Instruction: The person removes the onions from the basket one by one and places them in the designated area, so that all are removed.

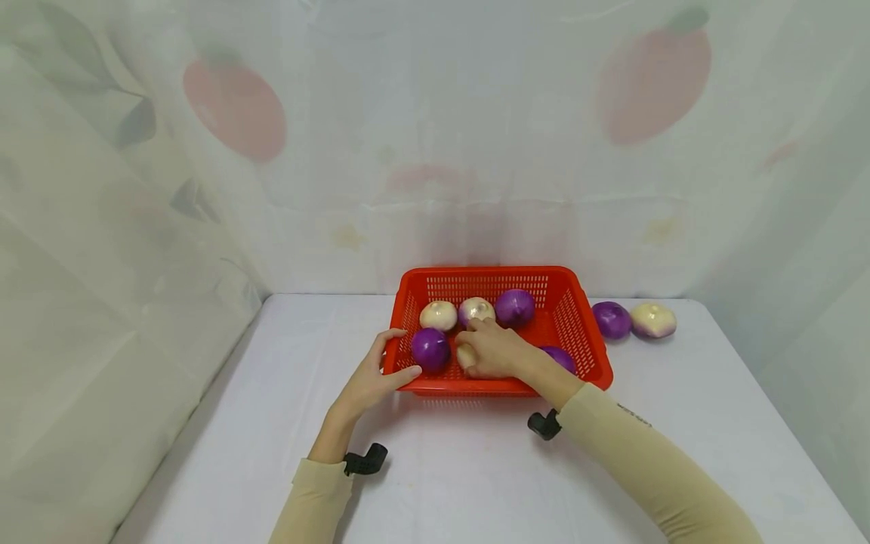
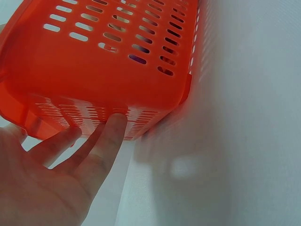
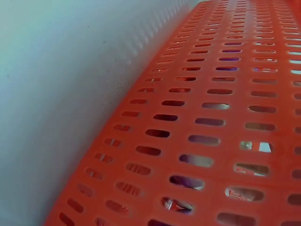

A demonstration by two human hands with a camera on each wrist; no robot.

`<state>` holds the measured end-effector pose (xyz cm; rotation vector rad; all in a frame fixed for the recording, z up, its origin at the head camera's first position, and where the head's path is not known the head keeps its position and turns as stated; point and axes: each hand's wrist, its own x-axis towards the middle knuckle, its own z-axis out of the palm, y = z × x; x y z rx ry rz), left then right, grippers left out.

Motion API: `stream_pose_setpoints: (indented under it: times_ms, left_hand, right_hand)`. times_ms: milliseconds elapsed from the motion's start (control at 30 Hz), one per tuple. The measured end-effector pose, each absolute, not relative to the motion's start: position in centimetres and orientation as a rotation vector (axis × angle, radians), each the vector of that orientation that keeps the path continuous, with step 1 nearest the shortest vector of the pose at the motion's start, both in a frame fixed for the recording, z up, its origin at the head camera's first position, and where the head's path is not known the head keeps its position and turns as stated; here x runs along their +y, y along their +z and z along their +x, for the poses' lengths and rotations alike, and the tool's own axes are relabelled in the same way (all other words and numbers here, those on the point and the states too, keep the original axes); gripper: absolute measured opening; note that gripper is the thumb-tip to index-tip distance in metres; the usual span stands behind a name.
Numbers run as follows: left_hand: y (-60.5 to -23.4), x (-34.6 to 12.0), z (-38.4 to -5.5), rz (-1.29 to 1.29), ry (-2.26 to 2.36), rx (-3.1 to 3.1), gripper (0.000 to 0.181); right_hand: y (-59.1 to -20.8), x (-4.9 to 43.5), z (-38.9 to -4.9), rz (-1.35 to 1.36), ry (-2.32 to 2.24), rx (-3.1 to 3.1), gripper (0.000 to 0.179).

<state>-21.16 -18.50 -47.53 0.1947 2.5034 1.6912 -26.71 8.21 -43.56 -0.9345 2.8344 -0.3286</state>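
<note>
A red plastic basket with slotted walls holds several purple and whitish turnips. My left hand grips its front left corner, thumb at the front rim and fingers along the left side. In the left wrist view, the fingers touch the slotted outer wall. Inside the basket, my right hand holds a whitish turnip, partly hidden by the fingers. A purple turnip lies left of it. Behind are a whitish turnip, a white-and-purple one and a purple one. The right wrist view shows only basket wall and cloth.
Another purple turnip sits at the basket's right, partly behind my right forearm. Outside, right of the basket, a purple turnip and a whitish one lie on the white table. Printed cloth curtains stand behind and beside the table.
</note>
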Motion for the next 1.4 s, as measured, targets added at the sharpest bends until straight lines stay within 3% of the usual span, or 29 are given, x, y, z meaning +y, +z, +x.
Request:
stream_pose_setpoints:
  times_ms: [200,733,1400]
  left_hand:
    - [-47.5,-18.4,-21.1,0.188,1.693,2.509,0.074]
    - [-47.6,-18.4,-21.2,0.190,1.660,2.523,0.078]
    - [-47.2,-18.4,-20.9,0.171,1.657,2.513,0.074]
  right_hand:
    - [-42.7,8.8,-26.6,-0.999,-0.316,2.893,0.044]
    - [-38.1,12.4,-24.8,-0.988,-0.397,2.954,0.059]
    - [-34.2,18.6,-22.9,-0.992,-0.523,3.138,0.051]
